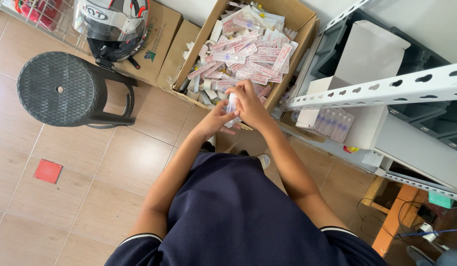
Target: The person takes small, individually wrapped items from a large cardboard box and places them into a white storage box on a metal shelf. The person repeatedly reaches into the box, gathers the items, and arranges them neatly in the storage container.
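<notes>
**Fingers closed on one small clear packet**

Fingers (240, 91) of the right hand (251, 106) are curled over a small clear packet (232, 106), largely hidden; the left hand (216, 120) pinches its lower end. It is held above one open cardboard box (292, 17), heaped with uncounted pink-and-white packets (248, 49). One black stool (58, 88) and one helmet (112, 24) are seen left.

Matt brown cardboard box (292, 19), glossy tiled floor (115, 162), textured black plastic stool (61, 88).
</notes>
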